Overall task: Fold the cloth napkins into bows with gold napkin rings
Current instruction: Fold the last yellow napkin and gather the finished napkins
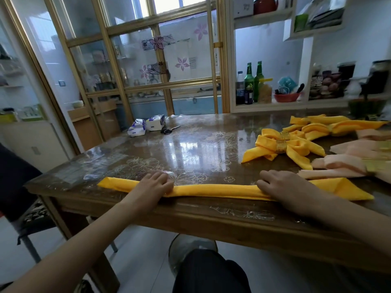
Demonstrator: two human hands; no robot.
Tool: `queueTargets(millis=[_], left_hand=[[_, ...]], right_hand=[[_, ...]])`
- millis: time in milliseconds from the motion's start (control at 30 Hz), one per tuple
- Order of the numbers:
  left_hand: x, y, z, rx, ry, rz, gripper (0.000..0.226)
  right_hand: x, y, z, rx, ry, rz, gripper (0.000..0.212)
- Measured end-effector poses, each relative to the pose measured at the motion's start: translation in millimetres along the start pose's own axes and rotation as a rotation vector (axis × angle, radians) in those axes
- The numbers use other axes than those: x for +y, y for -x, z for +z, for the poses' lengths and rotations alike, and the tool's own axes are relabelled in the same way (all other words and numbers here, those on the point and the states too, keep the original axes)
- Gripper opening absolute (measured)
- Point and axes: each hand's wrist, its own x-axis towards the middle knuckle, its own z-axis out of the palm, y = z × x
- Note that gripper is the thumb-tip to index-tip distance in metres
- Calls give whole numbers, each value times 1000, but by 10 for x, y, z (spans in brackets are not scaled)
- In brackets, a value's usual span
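While several bows lie finished on right side of glossy brown floral-patterned table [190, 144], namely yellow cloth bows [296, 150] cinched with gold napkin rings [281, 146] and pale peach cloth bows [347, 160] just beside them, one yellow cloth napkin [211, 190] sits at long-narrow-band stage along near table edge. Looping and ringing left to do, by my judgement (no loose ring in view). Left hand [154, 183] palm down on band, fingers loosely bent, pressing. Right hand [283, 187] flat, fingers extended, pressing near band's right end. Neither hand grips anything.

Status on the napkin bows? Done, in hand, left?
Done: yellow bows with gold rings at right, peach ones beside them, blurred. In hand: yellow napkin folded into a long band at the near edge, left hand and right hand rest on it. Left: shape it into a bow and ring it.
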Motion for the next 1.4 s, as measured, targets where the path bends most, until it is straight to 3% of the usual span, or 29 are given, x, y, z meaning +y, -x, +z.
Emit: queueTargets(millis=[100,200,267,333,433,500,567,667,767,933,1033,1067,1200,1300,1400], left_hand=[[56,-30,-99,-281,164,-177,30],[132,-186,-307,-391,249,-397,28],[290,-389,-381,-258,150,-433,42],[582,-585,-388,-117,268,-402,50],[1016,-770,-321,-245,538,-278,53],[1168,-759,-180,-299,484,-255,55],[1224,-678,-52,-264,450,-258,55],[1249,-644,-31,-231,488,-270,55],[1233,-669,-75,-297,510,-277,57],[1224,-669,-89,-348,527,-300,58],[1227,-653,-120,-351,527,-292,58],[1242,-653,-138,-340,520,-291,58],[1325,-675,-233,-96,492,-256,44],[1390,-673,-249,142,476,-151,24],[1394,-627,-243,135,616,-141,19]], right_hand=[[-13,32,-154,-247,-94,1,50],[-10,-24,-283,-423,-394,83,18],[15,-128,-260,-396,-458,113,23],[-16,-202,-196,-332,-467,177,36],[-133,-191,-53,-163,-281,282,45],[-208,-179,15,4,-181,327,41],[-248,-202,48,76,-265,380,39],[-250,-217,128,-64,-545,346,64],[-311,-104,187,-210,-542,237,98],[-186,225,287,-214,-482,215,115],[-66,463,279,-207,-565,270,117],[-29,505,263,-174,-616,315,111],[77,430,162,-73,-564,471,42],[190,278,17,-261,-651,491,29],[313,231,-124,-477,-688,489,14]])
